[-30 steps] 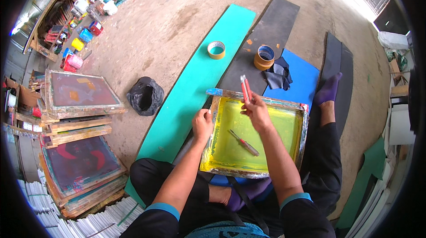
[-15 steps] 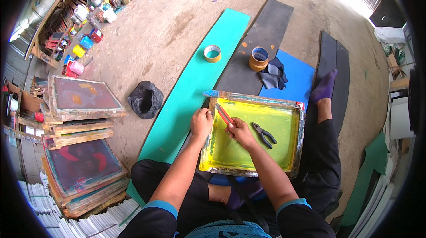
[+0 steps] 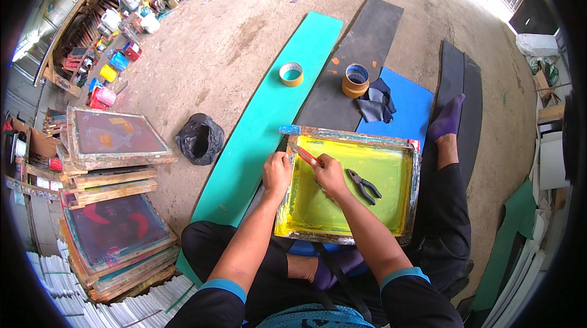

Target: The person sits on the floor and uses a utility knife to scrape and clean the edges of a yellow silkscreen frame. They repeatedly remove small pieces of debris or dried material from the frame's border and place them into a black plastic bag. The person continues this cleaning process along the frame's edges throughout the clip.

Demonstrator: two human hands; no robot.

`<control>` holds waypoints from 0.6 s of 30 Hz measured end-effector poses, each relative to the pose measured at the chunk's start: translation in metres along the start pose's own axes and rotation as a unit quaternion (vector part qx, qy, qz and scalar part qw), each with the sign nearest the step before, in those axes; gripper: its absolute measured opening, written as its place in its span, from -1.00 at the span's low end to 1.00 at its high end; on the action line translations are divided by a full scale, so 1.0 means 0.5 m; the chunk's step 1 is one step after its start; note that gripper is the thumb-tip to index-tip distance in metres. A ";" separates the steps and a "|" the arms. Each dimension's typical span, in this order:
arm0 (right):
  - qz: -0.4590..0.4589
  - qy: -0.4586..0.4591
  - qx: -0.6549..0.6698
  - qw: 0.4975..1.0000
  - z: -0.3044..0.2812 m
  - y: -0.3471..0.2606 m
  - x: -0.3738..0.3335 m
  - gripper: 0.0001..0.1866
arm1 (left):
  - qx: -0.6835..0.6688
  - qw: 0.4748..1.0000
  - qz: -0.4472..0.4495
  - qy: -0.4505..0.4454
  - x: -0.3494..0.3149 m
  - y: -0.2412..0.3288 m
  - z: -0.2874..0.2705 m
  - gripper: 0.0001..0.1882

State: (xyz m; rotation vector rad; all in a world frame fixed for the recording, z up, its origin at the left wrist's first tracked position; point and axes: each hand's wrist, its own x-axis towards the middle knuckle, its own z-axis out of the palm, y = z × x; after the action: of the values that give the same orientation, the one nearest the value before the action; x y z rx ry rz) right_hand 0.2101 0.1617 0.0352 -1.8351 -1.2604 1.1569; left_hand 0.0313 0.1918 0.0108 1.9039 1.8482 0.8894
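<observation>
Across my lap lies a wooden-framed printing screen (image 3: 361,235) with yellow-stained mesh, tilted slightly. My left hand (image 3: 277,172) is closed at the frame's upper left side, its fingertips curled at the wood; whatever they pinch is hidden. Gripped in my right hand (image 3: 329,175) is a slim red tool that looks like a cutter knife (image 3: 306,155), its tip pointing at the frame's upper left corner, near the left hand. A pair of pliers (image 3: 364,186) with black handles rests on the mesh, right of my right hand. Blue tape (image 3: 290,129) covers the frame's upper left corner.
Tape rolls (image 3: 291,74) stand on a green board (image 3: 269,104) and a dark board (image 3: 370,31). A dark cloth (image 3: 376,101) lies on a blue sheet (image 3: 397,92). To the left are a black bag (image 3: 200,139) and stacked screens (image 3: 116,135).
My right hand has turned the red tool flatter and brought its tip left, closer to the frame's corner and my left hand. The left hand stays nearly in place.
</observation>
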 end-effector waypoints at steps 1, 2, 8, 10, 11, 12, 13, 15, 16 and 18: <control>0.001 0.000 -0.002 1.000 -0.001 -0.005 0.001 -0.63 | 0.001 1.000 0.004 0.001 0.000 -0.002 0.001 -0.88; 0.002 0.000 -0.004 1.000 -0.002 -0.011 0.002 -0.63 | 0.003 1.000 0.007 0.002 0.001 -0.005 0.001 -0.88; 0.011 -0.013 -0.006 1.000 -0.006 -0.014 0.004 -0.62 | 0.001 1.000 0.010 0.008 0.001 -0.012 0.001 -0.87; 0.021 -0.019 0.001 1.000 -0.006 -0.008 0.005 -0.62 | -0.003 1.000 0.007 0.007 0.001 -0.007 0.003 -0.87; 0.015 -0.016 -0.002 1.000 0.002 0.005 0.010 -0.62 | -0.007 1.000 0.002 0.007 0.002 -0.005 0.004 -0.86; 0.008 -0.014 -0.005 1.000 0.006 0.008 0.012 -0.62 | -0.010 1.000 -0.003 0.008 0.002 -0.004 0.003 -0.86; 0.005 -0.012 -0.009 1.000 0.009 0.012 0.014 -0.63 | -0.013 1.000 -0.003 0.008 0.003 -0.003 0.002 -0.86; -0.002 -0.008 -0.019 1.000 0.012 0.014 0.014 -0.63 | -0.020 1.000 -0.003 0.009 0.003 -0.002 0.001 -0.86; -0.015 0.001 -0.034 0.999 0.014 0.013 0.014 -0.63 | -0.016 1.000 -0.002 0.008 0.002 -0.003 0.000 -0.86; -0.041 0.019 -0.063 0.997 0.015 0.009 0.013 -0.65 | -0.008 1.000 -0.001 0.007 0.002 -0.005 0.000 -0.86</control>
State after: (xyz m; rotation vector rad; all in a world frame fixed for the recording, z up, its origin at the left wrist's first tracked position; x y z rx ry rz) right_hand 0.2060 0.1662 0.0263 -1.8677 -1.4022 1.0135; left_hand 0.0293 0.1929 0.0096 1.8901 1.8450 0.9170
